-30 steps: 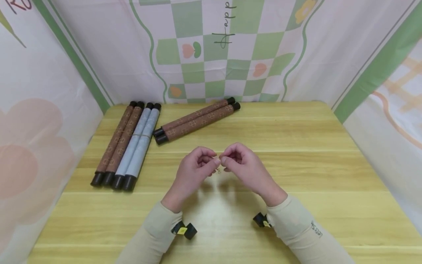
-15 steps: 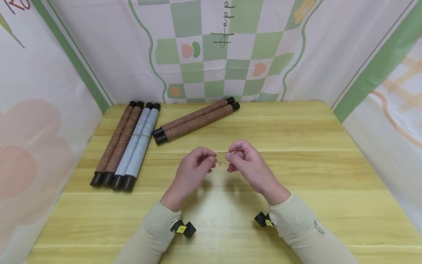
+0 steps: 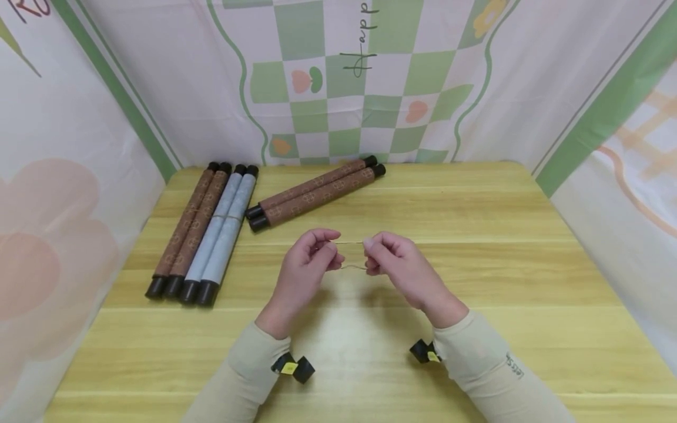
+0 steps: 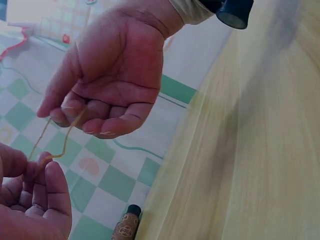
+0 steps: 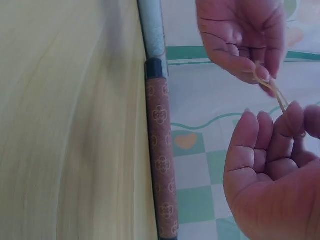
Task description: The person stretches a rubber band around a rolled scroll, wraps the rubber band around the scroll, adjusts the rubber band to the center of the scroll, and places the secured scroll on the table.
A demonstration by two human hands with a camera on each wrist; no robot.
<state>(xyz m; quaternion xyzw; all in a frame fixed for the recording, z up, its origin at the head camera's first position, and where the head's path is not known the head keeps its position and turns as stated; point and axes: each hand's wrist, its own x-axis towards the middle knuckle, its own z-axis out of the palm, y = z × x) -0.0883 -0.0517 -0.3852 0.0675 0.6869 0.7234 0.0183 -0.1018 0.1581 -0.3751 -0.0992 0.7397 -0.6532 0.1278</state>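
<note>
Yellowish, thin elastic band (image 3: 349, 242) sits between the two hands, above the middle of the table (image 3: 476, 352), clear of the wood. Left hand (image 3: 307, 255) and right hand (image 3: 396, 261) both grasp it, fingers curled at opposite ends; exact finger contact is partly hidden. Hands stand a little apart, probably to spread the loop and give each side its own grip. Far strand runs straight, near strand bows, so tension looks light and uneven. Left on the table: two pale blue tubes (image 3: 231, 226), side by side, a similar band (image 3: 227, 217) round their middle, likely to hold them as a pair. Touching or just beside them, further left, two brown tubes (image 3: 200, 226) lie parallel; whether a band circles these, can't tell. Far of the hands, another brown pair (image 3: 319, 197) lies slanted, touching along its length, maybe set there within easy reach; no band visible on it. All tubes: long, slim cylinders with smooth-looking black end caps (image 3: 207, 294). Brown wraps carry a paler flower-like motif, blue ones a mottled finish, paper or fabric unclear. Tabletop has light wood grain; printed cloth (image 3: 344, 111) with green checks hangs behind, faintly creased.
</note>
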